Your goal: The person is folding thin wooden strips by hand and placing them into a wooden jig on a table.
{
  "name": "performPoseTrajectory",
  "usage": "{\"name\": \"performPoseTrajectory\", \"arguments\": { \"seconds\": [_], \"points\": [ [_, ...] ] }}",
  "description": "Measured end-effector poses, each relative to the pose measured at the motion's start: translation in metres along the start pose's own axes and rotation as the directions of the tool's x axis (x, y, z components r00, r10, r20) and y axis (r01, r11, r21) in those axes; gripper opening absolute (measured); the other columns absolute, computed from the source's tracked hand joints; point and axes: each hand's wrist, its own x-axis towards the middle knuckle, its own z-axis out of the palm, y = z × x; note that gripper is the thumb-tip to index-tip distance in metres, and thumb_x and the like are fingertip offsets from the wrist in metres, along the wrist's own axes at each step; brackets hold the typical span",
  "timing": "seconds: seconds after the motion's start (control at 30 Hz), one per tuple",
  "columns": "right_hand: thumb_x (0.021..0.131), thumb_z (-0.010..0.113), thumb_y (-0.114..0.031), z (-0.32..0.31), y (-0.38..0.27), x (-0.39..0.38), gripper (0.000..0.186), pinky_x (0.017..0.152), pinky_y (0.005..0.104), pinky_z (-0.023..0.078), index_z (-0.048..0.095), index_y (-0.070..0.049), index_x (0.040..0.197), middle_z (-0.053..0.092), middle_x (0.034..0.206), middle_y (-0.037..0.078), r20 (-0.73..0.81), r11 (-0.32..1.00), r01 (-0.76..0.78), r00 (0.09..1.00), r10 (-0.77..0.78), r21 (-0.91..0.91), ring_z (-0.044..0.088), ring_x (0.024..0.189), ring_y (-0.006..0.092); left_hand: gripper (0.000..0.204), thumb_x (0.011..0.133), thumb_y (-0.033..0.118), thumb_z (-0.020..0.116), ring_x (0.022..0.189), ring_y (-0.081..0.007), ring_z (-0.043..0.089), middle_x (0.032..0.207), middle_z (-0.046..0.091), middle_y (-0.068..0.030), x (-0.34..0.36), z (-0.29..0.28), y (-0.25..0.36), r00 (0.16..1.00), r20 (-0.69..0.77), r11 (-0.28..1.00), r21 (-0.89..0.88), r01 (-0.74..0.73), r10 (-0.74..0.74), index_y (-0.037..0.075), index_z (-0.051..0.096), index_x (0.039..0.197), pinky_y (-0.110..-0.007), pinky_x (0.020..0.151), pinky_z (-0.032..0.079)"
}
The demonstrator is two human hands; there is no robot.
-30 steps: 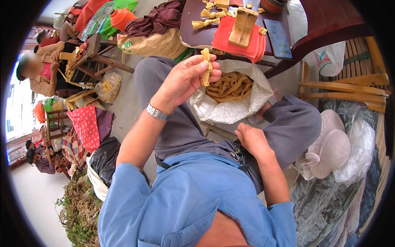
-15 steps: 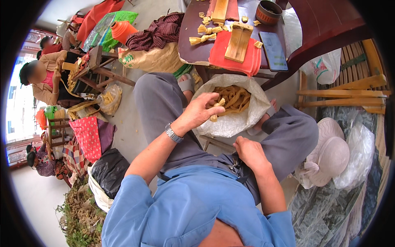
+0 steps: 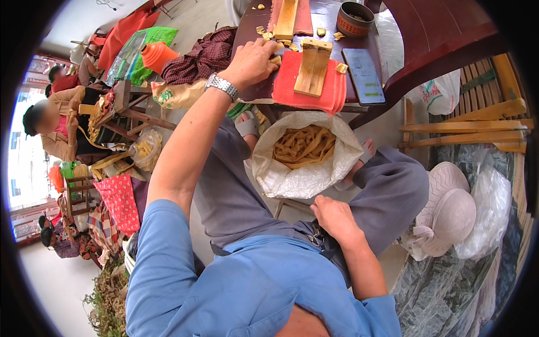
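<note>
The left hand (image 3: 254,63) has a yellow piece (image 3: 275,60) at its fingertips; the right hand (image 3: 338,218), fingers curled, has a white sack (image 3: 306,182) ahead. Whether either grips, I cannot tell.

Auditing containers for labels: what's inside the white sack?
The white sack is open at the top and shows a tangle of tan strips. Only the upper layer is visible; whatever lies beneath it, and the sack's bottom, is covered.
</note>
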Motion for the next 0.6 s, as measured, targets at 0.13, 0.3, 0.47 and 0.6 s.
{"name": "performPoseTrajectory", "arguments": {
  "seconds": [0.13, 0.3, 0.47, 0.6],
  "points": [
    [0.095, 0.061, -0.022, 0.000, 0.000, 0.004, 0.023, 0.073, 0.0496, 0.053, 0.059, 0.000, 0.090, 0.068, 0.084, 0.020, -0.016, 1.000, 0.008, 1.000, -0.008, 0.007, 0.067, 0.081, 0.0401, 0.017, 0.091, 0.011, 0.056, 0.089, -0.0393, 0.063, 0.097, 0.064, -0.0202, -0.004, 0.027, -0.021, 0.997, -0.066, 0.998, 0.029, 0.051, -0.049, 0.002, 0.058, 0.105, -0.049, 0.080, 0.052],
    [0.095, 0.060, -0.021, 0.001, -0.012, 0.004, 0.021, 0.074, 0.0502, 0.052, 0.059, -0.001, 0.089, 0.068, 0.086, 0.021, 0.010, 0.999, 0.046, 0.999, -0.046, -0.014, 0.067, 0.084, 0.0406, 0.014, 0.095, 0.014, 0.053, 0.087, -0.0429, 0.064, 0.092, 0.062, -0.0256, -0.020, 0.035, -0.032, 0.908, 0.018, 0.862, -0.306, 0.404, -0.420, 0.000, 0.058, 0.095, -0.052, 0.076, 0.052],
    [0.096, 0.062, -0.019, -0.010, -0.029, 0.004, 0.019, 0.072, 0.0499, 0.050, 0.058, -0.001, 0.090, 0.067, 0.086, 0.022, -0.043, 0.995, 0.039, 0.998, -0.035, 0.090, 0.066, 0.083, 0.0416, 0.018, 0.094, 0.022, 0.061, 0.051, -0.0071, 0.046, 0.069, 0.053, -0.0017, -0.051, -0.008, 0.039, 0.698, 0.270, 0.015, -0.928, 0.373, -0.663, 0.008, 0.051, 0.088, -0.025, 0.045, 0.036],
    [0.099, 0.061, -0.017, -0.021, -0.031, 0.013, 0.017, 0.065, 0.0409, 0.048, 0.060, -0.001, 0.094, 0.062, 0.077, 0.020, -0.136, 0.895, 0.038, 0.990, 0.025, 0.443, 0.063, 0.070, 0.0346, 0.012, 0.097, 0.015, 0.058, 0.063, -0.0119, 0.055, 0.093, 0.063, -0.0100, -0.110, -0.029, 0.104, 0.771, 0.499, -0.660, -0.738, 0.139, -0.395, 0.007, 0.052, 0.104, -0.026, 0.055, 0.048]
  ]
}}
